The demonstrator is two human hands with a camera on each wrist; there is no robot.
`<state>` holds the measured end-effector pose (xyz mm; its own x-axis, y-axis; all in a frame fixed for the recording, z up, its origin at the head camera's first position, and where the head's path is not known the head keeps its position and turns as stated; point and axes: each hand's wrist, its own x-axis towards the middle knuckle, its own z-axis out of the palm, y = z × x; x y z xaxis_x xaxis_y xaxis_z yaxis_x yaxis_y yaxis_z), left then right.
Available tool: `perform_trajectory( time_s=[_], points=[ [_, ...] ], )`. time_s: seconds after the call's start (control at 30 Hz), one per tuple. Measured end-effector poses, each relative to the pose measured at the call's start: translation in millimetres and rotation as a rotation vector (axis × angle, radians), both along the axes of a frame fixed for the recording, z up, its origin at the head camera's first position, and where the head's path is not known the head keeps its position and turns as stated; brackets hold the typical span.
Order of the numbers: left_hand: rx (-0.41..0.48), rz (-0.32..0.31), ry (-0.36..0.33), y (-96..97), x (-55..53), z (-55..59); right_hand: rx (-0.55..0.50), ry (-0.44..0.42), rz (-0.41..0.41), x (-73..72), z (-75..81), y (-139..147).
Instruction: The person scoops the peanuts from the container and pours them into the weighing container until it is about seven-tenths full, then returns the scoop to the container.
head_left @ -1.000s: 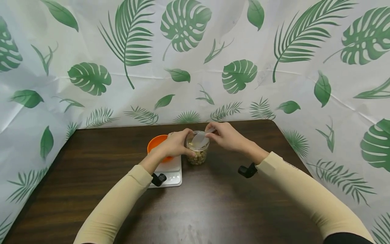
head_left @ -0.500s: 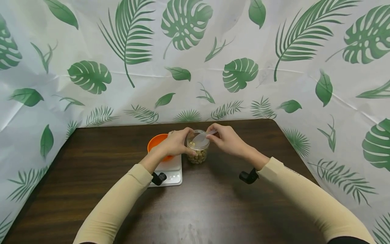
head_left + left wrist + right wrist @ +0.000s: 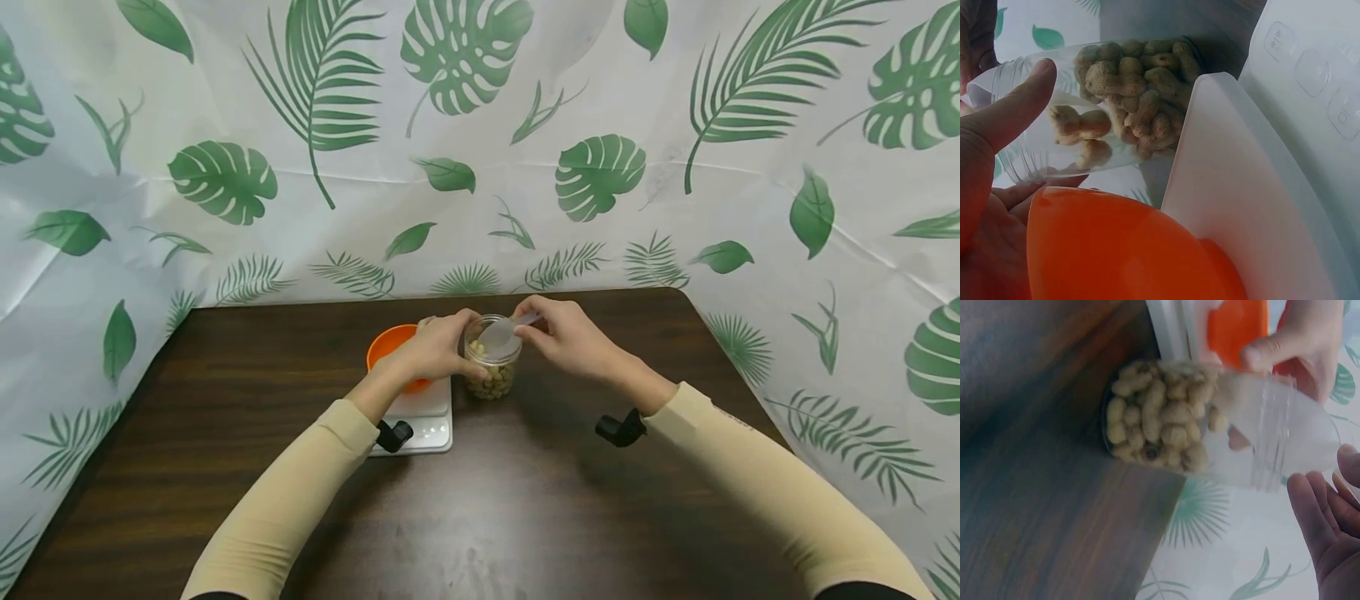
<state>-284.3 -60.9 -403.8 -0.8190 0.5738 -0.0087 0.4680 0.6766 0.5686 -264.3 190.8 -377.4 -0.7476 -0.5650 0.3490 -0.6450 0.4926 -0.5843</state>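
Observation:
A clear jar (image 3: 1241, 465) part full of unshelled peanuts (image 3: 1163, 422) stands on the table, to the right of an orange bowl (image 3: 387, 342). My left hand (image 3: 437, 350) grips the jar near its threaded rim, thumb on the near side. In my right hand (image 3: 567, 337) the fingertips pinch the handle of a translucent white spoon (image 3: 501, 339), whose bowl reaches into the jar's mouth. A few peanuts (image 3: 1085, 131) lie higher than the pile, near the spoon in the left wrist view; whether the spoon carries them I cannot tell.
The orange bowl sits on a white kitchen scale (image 3: 431, 435), partly hidden by my left hand and forearm. Dark wood tabletop (image 3: 480, 517) spreads in front. A leaf-patterned curtain (image 3: 495, 150) hangs right behind the table's back edge.
The head view has shifted slightly. Both hands keep their holds, and the spoon has moved only a little at the jar's mouth. More peanuts show beside it.

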Motion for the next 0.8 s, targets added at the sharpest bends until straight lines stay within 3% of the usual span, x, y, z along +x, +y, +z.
perform_trajectory(
  time_s=[0.53,0.8],
  points=[
    [-0.010,0.003,0.005,0.5,-0.4,1.6,-0.020,-0.140,-0.058,-5.2,6.5,20.1],
    [-0.019,0.006,0.001,0.4,-0.2,2.5,-0.110,-0.248,-0.065,-9.5,1.2,24.9]
  ],
)
